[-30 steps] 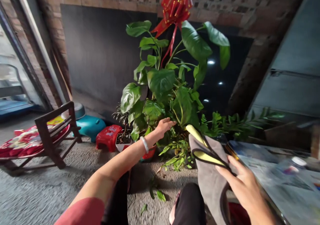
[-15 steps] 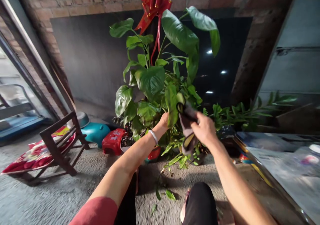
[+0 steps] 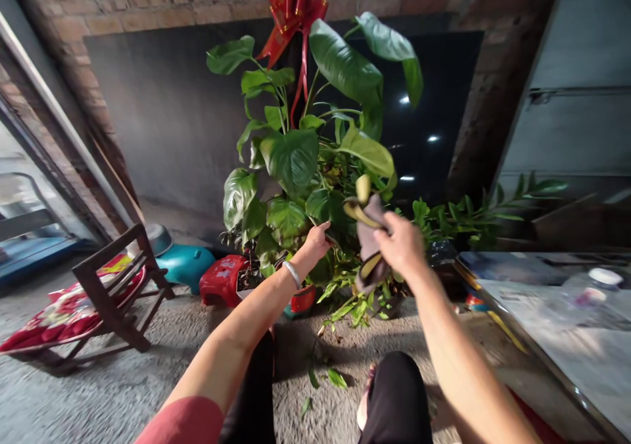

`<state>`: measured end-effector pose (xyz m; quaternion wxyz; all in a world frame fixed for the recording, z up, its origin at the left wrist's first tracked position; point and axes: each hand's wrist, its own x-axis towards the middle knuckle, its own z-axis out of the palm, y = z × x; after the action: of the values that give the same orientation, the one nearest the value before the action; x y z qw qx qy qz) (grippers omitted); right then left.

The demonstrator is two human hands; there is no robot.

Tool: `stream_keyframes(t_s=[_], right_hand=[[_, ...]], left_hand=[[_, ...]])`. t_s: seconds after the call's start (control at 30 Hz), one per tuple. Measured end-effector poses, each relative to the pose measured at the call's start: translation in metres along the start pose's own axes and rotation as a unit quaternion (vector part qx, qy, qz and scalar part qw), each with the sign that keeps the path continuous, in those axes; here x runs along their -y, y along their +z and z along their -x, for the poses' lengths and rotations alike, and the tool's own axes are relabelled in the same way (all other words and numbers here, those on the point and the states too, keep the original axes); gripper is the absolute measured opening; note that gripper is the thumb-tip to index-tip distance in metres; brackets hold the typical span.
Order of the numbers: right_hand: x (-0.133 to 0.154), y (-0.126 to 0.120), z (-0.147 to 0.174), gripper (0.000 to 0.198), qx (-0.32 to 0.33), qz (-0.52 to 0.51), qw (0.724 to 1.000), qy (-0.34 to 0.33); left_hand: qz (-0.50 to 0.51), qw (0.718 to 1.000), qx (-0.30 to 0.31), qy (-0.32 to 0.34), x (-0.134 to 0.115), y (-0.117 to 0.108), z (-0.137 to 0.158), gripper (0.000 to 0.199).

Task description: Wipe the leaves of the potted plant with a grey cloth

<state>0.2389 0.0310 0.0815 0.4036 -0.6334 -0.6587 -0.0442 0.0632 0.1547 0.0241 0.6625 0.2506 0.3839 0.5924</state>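
Observation:
A tall potted plant with broad green leaves (image 3: 290, 158) stands in front of me. My left hand (image 3: 315, 244), with a pale bangle at the wrist, reaches in among its lower stems. Its fingers are closed; what they hold, if anything, I cannot make out. My right hand (image 3: 401, 240) is closed round a crumpled grey cloth (image 3: 371, 234) with yellow-green edging, just right of the left hand. A yellowish-green leaf (image 3: 369, 152) arches above the cloth. Cut or fallen leaves (image 3: 337, 378) lie on the floor between my legs.
On the left are a wooden chair (image 3: 111, 286) with a red cushion, a teal stool (image 3: 185, 266) and a red plastic stool (image 3: 221, 278). A table (image 3: 542, 312) bearing a clear plastic bottle (image 3: 594, 286) stands right. A red bow (image 3: 298, 0) hangs above the plant.
The leaf that hung down beside my left hand now arches higher and further right. My left hand is clear of it. The cloth has shifted slightly in my right hand.

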Motion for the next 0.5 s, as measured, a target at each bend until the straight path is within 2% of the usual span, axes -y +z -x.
stream_keyframes(t_s=[0.07, 0.1, 0.17, 0.23, 0.27, 0.37, 0.43, 0.5], right_hand=[[0.011, 0.029, 0.031, 0.030, 0.111, -0.055, 0.991, -0.041], [0.011, 0.036, 0.048, 0.029, 0.141, -0.095, 0.984, -0.050], [0.004, 0.031, 0.073, 0.030, 0.159, -0.172, 0.971, -0.053], [-0.008, 0.006, 0.075, 0.030, 0.122, -0.201, 0.972, -0.027], [-0.012, -0.008, 0.067, 0.029, 0.082, -0.194, 0.977, -0.013], [-0.008, -0.032, 0.021, 0.030, -0.055, -0.122, 0.991, 0.013], [0.004, -0.022, -0.004, 0.032, -0.097, -0.060, 0.993, 0.025], [0.017, 0.003, -0.006, 0.033, -0.038, -0.012, 0.999, 0.018]], left_hand=[[-0.025, 1.000, 0.009, 0.003, 0.002, -0.011, -0.002, 0.009], [-0.032, 0.999, 0.016, 0.001, 0.003, -0.016, -0.003, 0.009], [-0.028, 0.999, 0.025, -0.007, 0.004, -0.023, -0.005, 0.007], [-0.010, 1.000, 0.021, -0.007, 0.004, -0.023, -0.007, 0.006], [-0.001, 1.000, 0.015, -0.004, 0.004, -0.021, -0.008, 0.007], [0.015, 1.000, -0.005, 0.000, 0.004, -0.011, -0.009, 0.010], [0.018, 1.000, -0.009, 0.000, 0.004, -0.008, -0.010, 0.010], [0.004, 1.000, -0.005, 0.007, 0.002, -0.012, -0.011, 0.010]])
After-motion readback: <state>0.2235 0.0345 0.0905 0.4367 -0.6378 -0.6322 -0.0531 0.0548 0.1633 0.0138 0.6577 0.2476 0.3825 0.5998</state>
